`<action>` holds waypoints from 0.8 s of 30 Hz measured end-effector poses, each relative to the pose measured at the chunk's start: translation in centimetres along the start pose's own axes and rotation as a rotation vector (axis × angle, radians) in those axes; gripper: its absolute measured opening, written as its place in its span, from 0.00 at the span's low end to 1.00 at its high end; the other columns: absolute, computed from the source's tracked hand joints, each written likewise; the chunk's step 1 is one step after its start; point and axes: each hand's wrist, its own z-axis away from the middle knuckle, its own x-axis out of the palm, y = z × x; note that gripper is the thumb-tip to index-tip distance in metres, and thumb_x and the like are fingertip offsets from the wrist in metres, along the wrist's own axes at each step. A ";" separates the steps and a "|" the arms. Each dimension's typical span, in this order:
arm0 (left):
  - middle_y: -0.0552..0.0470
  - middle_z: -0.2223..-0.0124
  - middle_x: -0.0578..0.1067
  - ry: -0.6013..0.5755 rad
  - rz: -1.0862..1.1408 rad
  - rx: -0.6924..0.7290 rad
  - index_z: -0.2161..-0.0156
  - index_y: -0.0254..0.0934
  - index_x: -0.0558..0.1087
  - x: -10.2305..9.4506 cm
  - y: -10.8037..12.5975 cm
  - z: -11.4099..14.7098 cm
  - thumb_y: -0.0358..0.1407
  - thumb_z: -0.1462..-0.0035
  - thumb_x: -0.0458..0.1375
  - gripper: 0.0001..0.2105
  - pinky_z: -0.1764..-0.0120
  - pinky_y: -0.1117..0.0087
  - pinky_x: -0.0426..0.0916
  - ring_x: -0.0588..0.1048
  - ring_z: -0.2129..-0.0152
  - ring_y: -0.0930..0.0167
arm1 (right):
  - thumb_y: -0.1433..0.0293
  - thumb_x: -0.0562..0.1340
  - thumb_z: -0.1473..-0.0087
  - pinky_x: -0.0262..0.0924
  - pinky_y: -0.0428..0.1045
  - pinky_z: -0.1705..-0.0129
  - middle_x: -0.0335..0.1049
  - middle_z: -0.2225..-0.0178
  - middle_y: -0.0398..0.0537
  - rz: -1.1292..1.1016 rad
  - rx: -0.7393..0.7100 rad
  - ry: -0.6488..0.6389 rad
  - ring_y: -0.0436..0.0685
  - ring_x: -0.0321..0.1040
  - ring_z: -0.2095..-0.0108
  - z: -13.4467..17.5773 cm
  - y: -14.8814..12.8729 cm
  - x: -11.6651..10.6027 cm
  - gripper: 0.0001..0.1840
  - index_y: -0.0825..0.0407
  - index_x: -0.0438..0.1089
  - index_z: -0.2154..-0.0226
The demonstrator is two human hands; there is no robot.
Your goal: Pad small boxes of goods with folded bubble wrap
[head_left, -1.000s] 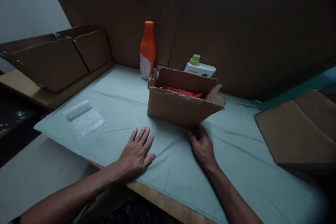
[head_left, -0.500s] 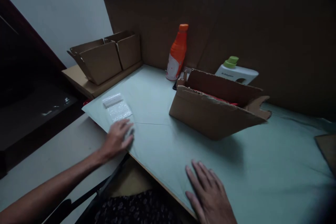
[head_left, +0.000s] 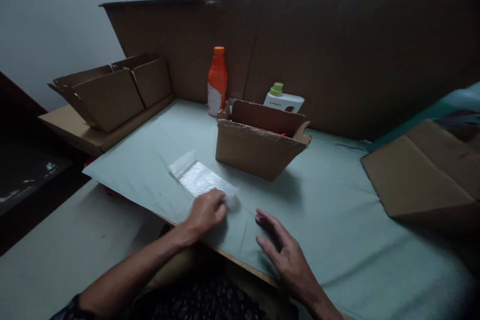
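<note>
A clear strip of bubble wrap (head_left: 202, 176) lies on the pale green table cover, its far left end rolled up. My left hand (head_left: 207, 211) is closed on the near end of the strip, low over the table; the fingertips are partly hidden and slightly blurred. To the right, my right hand (head_left: 283, 249) hovers near the table's front edge with thumb and fingers apart, holding nothing. Just beyond both hands stands an open cardboard box (head_left: 257, 149) with something red inside, mostly hidden by its front wall.
Behind the box stand an orange bottle (head_left: 217, 80) and a white bottle with a green cap (head_left: 284, 100). Two open cardboard boxes (head_left: 112, 97) sit at the left on a cardboard base. Another cardboard box (head_left: 420, 175) is at the right. A cardboard wall (head_left: 318, 55) closes the back.
My left hand has closed on the bubble wrap and pulled it right and nearer to me. My right hand has lifted and turned inward. The view has swung to the right.
</note>
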 end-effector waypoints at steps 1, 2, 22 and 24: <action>0.47 0.62 0.79 -0.042 0.071 0.044 0.61 0.40 0.77 1.8 2.3 0.3 0.31 0.43 0.59 0.05 0.60 0.63 0.74 0.78 0.65 0.64 | 0.51 0.57 0.36 0.70 0.60 0.43 0.70 0.39 0.60 -0.080 0.100 0.041 0.65 0.73 0.43 -0.3 -0.1 -0.6 0.33 0.50 0.64 0.36; 0.48 0.62 0.80 -0.084 0.140 0.082 0.57 0.39 0.77 3.3 4.3 0.6 0.32 0.43 0.60 0.08 0.61 0.65 0.75 0.78 0.66 0.65 | 0.49 0.56 0.36 0.70 0.60 0.44 0.71 0.40 0.61 -0.129 0.181 0.084 0.65 0.74 0.44 -0.6 -0.1 -1.2 0.35 0.51 0.63 0.35; 0.35 0.44 0.77 0.184 -0.458 0.033 0.50 0.39 0.77 -6.7 -7.9 -0.1 0.42 0.35 0.54 0.15 0.40 0.28 0.53 0.74 0.46 0.45 | 0.60 0.53 0.38 0.71 0.57 0.59 0.81 0.59 0.55 0.391 0.106 0.091 0.64 0.79 0.63 -2.7 2.4 -3.9 0.28 0.54 0.72 0.42; 0.38 0.49 0.80 0.310 -0.516 -0.008 0.56 0.39 0.78 -8.5 -10.3 0.8 0.41 0.37 0.55 0.13 0.44 0.32 0.61 0.77 0.52 0.49 | 0.62 0.53 0.38 0.71 0.57 0.60 0.81 0.60 0.55 0.456 0.098 0.071 0.64 0.78 0.64 -2.8 3.1 -4.4 0.27 0.52 0.73 0.43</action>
